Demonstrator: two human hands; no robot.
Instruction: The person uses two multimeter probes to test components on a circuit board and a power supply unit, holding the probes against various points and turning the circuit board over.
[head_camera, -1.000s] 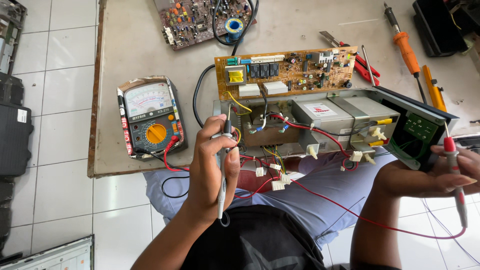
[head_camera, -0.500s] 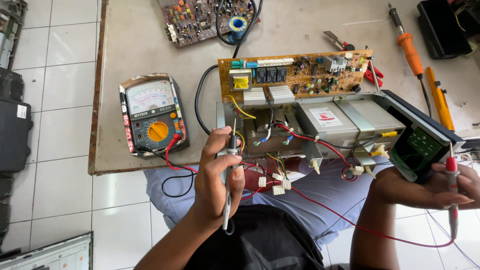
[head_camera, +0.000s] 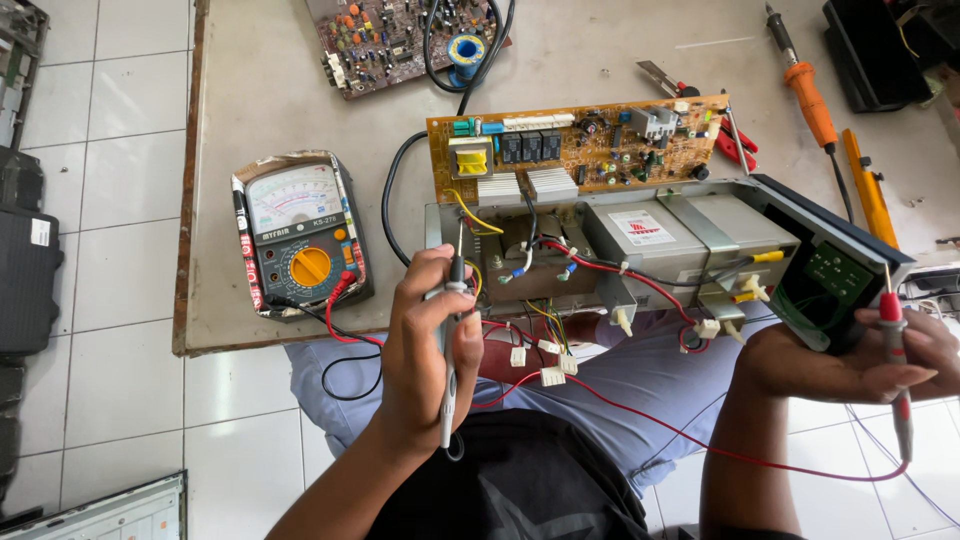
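With the left hand (head_camera: 425, 345) gripping the black probe (head_camera: 450, 350) beside the opened chassis (head_camera: 640, 250) and the right hand (head_camera: 860, 360) apparently pinching the red probe (head_camera: 893, 340) at its panel end, a slipping tip risked bridging bare connectors.

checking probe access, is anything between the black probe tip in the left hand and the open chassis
Nothing visible does. The left hand holds the black probe upright, its tip right at the near edge of the open chassis; yellow wires lie just beside it, not across it.
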